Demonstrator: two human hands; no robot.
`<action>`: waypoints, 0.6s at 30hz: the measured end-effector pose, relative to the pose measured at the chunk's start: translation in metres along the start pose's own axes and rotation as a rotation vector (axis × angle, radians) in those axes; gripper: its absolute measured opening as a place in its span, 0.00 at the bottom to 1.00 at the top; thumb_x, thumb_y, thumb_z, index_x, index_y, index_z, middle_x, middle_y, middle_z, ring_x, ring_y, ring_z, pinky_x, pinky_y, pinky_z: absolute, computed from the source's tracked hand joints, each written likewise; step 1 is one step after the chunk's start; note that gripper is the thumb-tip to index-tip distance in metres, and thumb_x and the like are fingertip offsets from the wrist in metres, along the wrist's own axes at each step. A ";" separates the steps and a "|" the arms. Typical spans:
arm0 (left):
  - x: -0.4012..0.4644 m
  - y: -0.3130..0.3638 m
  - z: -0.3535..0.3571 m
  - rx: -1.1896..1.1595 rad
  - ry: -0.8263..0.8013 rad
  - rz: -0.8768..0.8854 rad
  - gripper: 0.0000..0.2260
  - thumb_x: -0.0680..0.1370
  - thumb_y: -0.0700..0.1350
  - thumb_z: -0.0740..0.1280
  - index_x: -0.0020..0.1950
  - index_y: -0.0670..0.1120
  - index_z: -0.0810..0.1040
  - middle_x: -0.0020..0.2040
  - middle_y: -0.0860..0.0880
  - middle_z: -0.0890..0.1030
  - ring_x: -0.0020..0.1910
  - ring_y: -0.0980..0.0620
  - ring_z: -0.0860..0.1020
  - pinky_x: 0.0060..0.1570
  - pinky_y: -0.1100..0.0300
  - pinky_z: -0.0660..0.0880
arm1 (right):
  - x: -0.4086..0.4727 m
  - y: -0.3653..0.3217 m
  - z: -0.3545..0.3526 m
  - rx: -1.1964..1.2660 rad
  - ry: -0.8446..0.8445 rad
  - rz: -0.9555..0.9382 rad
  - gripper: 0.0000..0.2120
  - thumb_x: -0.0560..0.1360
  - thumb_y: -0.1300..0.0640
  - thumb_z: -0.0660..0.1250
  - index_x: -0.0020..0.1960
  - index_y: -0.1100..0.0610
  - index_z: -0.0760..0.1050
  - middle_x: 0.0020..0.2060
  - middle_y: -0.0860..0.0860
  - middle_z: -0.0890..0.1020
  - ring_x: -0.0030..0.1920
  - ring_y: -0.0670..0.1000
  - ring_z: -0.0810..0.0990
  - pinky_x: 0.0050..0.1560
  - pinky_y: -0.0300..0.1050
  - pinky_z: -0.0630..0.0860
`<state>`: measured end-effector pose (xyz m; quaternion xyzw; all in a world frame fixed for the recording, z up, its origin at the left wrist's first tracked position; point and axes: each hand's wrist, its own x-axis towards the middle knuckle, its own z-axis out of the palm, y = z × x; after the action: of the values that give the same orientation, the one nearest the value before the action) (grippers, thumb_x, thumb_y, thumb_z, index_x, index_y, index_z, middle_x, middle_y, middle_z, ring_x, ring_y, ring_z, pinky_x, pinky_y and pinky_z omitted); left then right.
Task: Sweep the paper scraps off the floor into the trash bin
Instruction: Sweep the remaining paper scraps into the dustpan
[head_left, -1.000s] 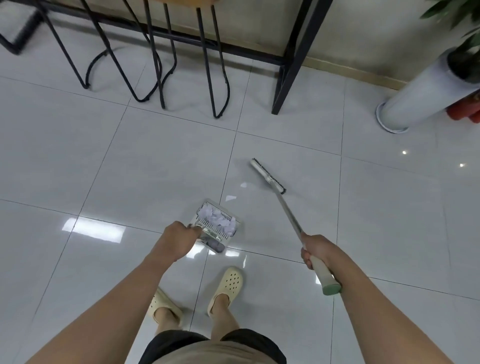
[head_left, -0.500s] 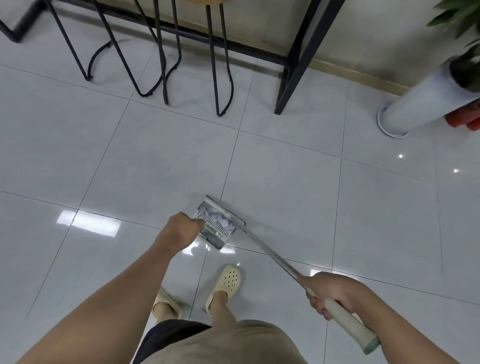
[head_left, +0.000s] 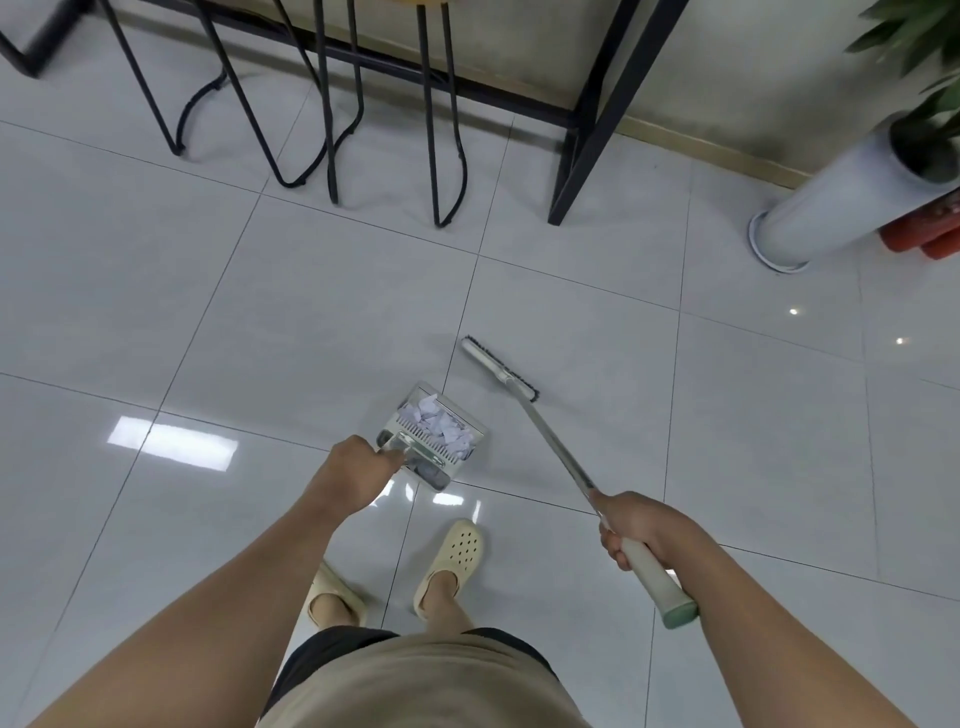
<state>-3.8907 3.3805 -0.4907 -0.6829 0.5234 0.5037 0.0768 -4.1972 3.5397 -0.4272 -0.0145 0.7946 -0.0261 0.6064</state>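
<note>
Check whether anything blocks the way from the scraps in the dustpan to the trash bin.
Cannot be settled: no trash bin is in view. The paper scraps lie in the dustpan, held by the left hand. The floor around it is bare; stool legs and planter stand farther off.

You are looking at one broom (head_left: 501, 370), one dustpan (head_left: 436, 441) with a heap of scraps (head_left: 439, 423) too bunched to count, two sandals (head_left: 452, 566), one planter (head_left: 841, 208).

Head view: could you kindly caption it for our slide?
Left hand holds clear dustpan of white paper scraps; right hand grips long-handled grey broom.
</note>
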 end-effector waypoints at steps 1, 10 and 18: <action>0.000 -0.006 -0.001 -0.015 -0.023 -0.007 0.16 0.75 0.52 0.69 0.36 0.42 0.71 0.30 0.47 0.71 0.27 0.48 0.67 0.29 0.61 0.64 | 0.006 0.000 0.006 -0.019 0.006 -0.004 0.22 0.82 0.44 0.56 0.41 0.62 0.70 0.22 0.54 0.70 0.23 0.52 0.68 0.26 0.39 0.70; -0.035 -0.100 -0.034 -0.104 -0.531 -0.225 0.15 0.65 0.47 0.68 0.46 0.39 0.75 0.34 0.43 0.79 0.35 0.46 0.79 0.39 0.56 0.74 | 0.051 0.030 0.055 0.413 -0.128 0.166 0.09 0.79 0.60 0.64 0.54 0.66 0.72 0.33 0.60 0.80 0.29 0.54 0.78 0.29 0.44 0.78; -0.049 -0.137 -0.028 -0.131 -0.513 -0.348 0.05 0.74 0.40 0.68 0.47 0.40 0.77 0.37 0.44 0.79 0.30 0.48 0.78 0.34 0.60 0.76 | 0.027 -0.057 0.135 0.550 -0.220 0.079 0.06 0.80 0.60 0.61 0.45 0.59 0.68 0.28 0.50 0.68 0.18 0.45 0.65 0.19 0.35 0.66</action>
<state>-3.7625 3.4544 -0.4981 -0.6165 0.3287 0.6713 0.2474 -4.0743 3.4784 -0.4859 0.1785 0.6872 -0.2153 0.6705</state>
